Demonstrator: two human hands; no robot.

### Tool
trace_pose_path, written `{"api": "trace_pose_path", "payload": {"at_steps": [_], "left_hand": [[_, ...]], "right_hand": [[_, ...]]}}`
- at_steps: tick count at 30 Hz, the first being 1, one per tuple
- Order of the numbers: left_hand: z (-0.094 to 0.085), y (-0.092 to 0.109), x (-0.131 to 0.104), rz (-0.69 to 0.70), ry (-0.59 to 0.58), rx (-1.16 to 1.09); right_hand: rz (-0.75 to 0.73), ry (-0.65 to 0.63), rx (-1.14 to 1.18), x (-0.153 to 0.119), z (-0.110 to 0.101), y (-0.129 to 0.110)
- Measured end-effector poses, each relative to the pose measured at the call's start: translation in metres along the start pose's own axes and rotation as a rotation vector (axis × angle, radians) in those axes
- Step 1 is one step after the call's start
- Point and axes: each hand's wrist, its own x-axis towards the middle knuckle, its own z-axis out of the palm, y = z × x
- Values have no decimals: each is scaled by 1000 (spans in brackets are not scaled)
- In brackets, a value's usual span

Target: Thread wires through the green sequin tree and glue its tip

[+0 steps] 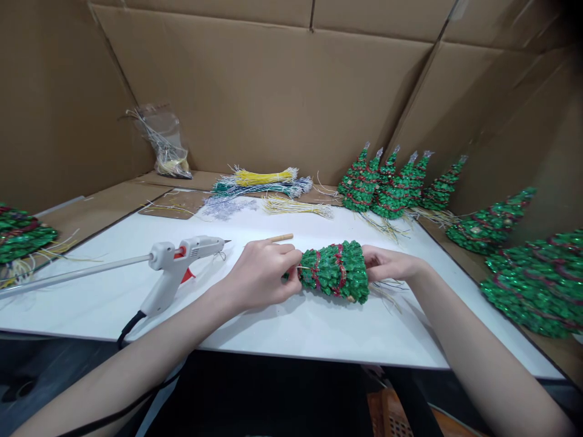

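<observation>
A small green Christmas tree ornament (pixel 339 272) with dark red garlands lies on its side above the white board, its narrow end to the left. My left hand (pixel 268 273) is closed around that narrow end, thumb and fingers pinched together. A thin pale strand or stick (pixel 304 267) shows at those fingertips; whether it is held is unclear. At the wide base, my right hand (pixel 387 264) supports the tree, its fingertips partly hidden by the base. Thin wires (pixel 387 295) trail from the base. A wooden stick (pixel 281 237) shows just beyond my left hand.
A white glue gun (pixel 170 267) with a long glue stick stands at left, its cord running off the front edge. Bundled wires (pixel 266 177) lie at the back, near a plastic bag (pixel 166 145). Several finished-looking trees (pixel 396 185) line the right; another tree (pixel 22 233) is far left.
</observation>
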Motion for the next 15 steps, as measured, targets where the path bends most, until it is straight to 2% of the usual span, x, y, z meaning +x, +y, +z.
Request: {"api": "trace_pose_path", "payload": {"at_steps": [9,15], "left_hand": [[-3,1,1,4,-12,-48],[-7,2,-1,-40,-36,-88]], "right_hand": [[-28,19,-35,1,2,-5],[-27,22,-38,2,3,-5]]}}
